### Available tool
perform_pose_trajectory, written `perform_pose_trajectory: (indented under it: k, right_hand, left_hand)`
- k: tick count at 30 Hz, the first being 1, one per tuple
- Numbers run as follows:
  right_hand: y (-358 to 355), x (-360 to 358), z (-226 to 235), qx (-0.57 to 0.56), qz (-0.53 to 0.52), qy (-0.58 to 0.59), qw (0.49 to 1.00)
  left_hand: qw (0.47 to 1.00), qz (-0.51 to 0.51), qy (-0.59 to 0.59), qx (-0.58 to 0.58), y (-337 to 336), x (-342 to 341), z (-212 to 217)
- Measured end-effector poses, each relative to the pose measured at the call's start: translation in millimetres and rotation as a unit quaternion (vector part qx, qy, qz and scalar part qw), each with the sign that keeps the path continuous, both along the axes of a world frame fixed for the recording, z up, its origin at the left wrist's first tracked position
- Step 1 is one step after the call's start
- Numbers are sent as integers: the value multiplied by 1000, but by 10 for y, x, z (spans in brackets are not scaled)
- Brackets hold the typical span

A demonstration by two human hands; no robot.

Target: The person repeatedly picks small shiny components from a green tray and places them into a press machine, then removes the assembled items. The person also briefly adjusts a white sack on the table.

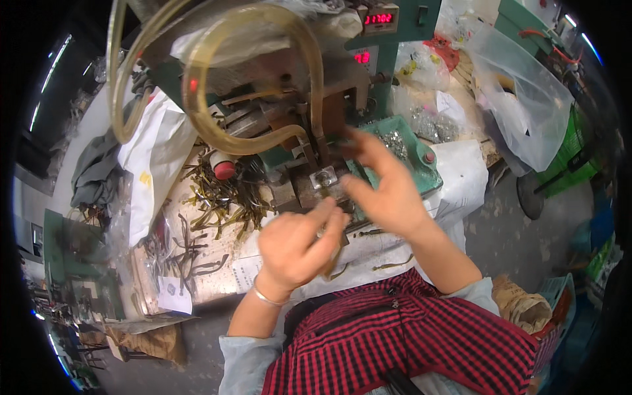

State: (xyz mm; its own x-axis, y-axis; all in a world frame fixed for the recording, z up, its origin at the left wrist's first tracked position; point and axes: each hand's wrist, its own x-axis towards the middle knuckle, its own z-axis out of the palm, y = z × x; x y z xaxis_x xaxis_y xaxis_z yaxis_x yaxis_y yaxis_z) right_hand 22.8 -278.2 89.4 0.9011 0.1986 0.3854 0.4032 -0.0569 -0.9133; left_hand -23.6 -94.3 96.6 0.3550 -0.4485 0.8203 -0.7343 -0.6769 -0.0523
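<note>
My left hand (283, 250) is closed in a pinch just in front of the press. An olive strap (334, 262) shows below its fingers, mostly hidden by the hand. My right hand (388, 191), slightly blurred, has its thumb and fingers apart beside the press's working spot and appears to hold nothing. Between the two hands lies a small shiny metal plate (322, 178) on the press bed. Above it stands the press head (319, 141), with a yellowish clear hose (197, 99) looping in front.
A heap of olive straps (220, 197) lies left of the press, near a red push button (224, 170). Right of it, a green tray (431, 176) holds small metal pieces. Plastic bags (520, 99) crowd the back right. White paper (461, 178) covers part of the bench.
</note>
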Motion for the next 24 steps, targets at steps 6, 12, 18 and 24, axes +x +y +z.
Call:
perform_pose_trajectory:
  k: [6,12,18,24]
  right_hand:
    - [-940,514,-1001,13,-305,3,952]
    - [-1071,84,-934,-321,-277,46,905]
    - [-826,169,-1015,-478,-332,-56,811]
    - [-877,77,-1108,-322,-335,-46,885]
  left_hand:
    - [999,-50,3,1,-61,99,-170]
    - [999,-38,-15,-18,-62,123,-199]
    - [984,1,136,-116,-107,-215,-302]
    - [955,240,92,-145,446,-776,-414]
